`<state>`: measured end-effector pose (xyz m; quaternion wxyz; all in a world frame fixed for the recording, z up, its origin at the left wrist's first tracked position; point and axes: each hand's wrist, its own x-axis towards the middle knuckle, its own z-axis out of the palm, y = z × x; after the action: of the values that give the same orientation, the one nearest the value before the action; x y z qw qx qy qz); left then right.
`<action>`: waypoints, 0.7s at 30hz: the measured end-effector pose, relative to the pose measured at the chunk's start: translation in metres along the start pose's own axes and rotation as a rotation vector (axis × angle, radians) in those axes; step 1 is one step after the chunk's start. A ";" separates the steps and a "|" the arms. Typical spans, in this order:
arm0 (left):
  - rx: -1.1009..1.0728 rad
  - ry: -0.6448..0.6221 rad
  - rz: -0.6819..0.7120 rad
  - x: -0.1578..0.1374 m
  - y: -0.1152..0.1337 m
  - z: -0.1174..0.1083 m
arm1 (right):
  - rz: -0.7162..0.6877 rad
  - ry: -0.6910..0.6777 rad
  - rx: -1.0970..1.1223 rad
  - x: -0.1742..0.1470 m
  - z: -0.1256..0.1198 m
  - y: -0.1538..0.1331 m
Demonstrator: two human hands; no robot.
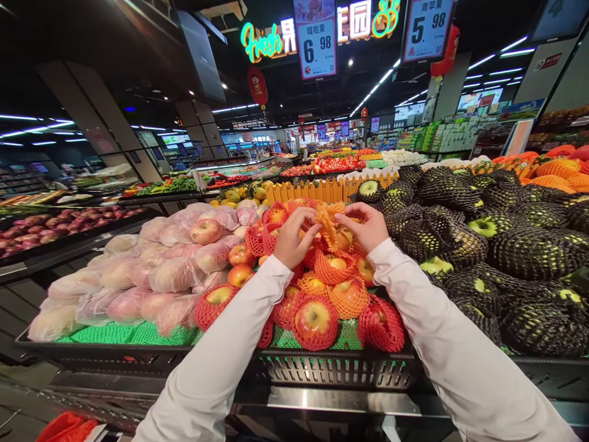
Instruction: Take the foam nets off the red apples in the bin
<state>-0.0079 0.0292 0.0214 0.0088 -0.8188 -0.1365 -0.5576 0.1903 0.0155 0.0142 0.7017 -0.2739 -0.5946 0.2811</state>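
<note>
Both hands are raised over the middle of a black crate heaped with apples: the left hand and right hand each pinch one side of an orange foam net sleeve, fingers curled narrow on it, the sleeve stretched between them just above the pile. Beneath them lie red-yellow apples in red and orange nets on a green mat. Left of these, in the same crate, sit apples in clear plastic bags; to the right are green fruit in black netting, and price signs hang overhead.
</note>
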 end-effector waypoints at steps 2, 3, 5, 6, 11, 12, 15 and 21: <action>0.000 0.057 -0.109 0.000 -0.002 -0.001 | -0.042 0.043 0.046 0.001 -0.001 -0.002; -0.025 0.083 -0.180 0.000 -0.003 -0.001 | -0.052 0.039 0.087 0.001 0.000 -0.004; -0.180 0.105 -0.343 0.000 -0.003 -0.001 | -0.025 -0.040 0.207 -0.001 0.003 -0.010; -0.316 0.096 -0.434 0.000 -0.003 0.000 | 0.011 -0.107 0.275 -0.003 0.006 -0.014; -0.929 0.071 -0.828 0.000 0.004 0.009 | 0.193 -0.305 0.456 -0.013 0.017 -0.028; -0.976 0.046 -0.859 0.000 0.004 0.011 | 0.195 -0.297 0.448 -0.013 0.018 -0.028; -1.019 -0.094 -0.927 -0.001 0.005 0.012 | 0.147 -0.242 0.384 -0.009 0.014 -0.021; -0.953 -0.178 -0.885 0.003 0.012 0.004 | 0.102 -0.123 0.229 -0.002 0.005 -0.005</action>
<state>-0.0007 0.0189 0.0240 -0.5963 -0.6427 -0.1987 -0.4381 0.1853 0.0104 0.0173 0.6754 -0.2041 -0.5860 0.3985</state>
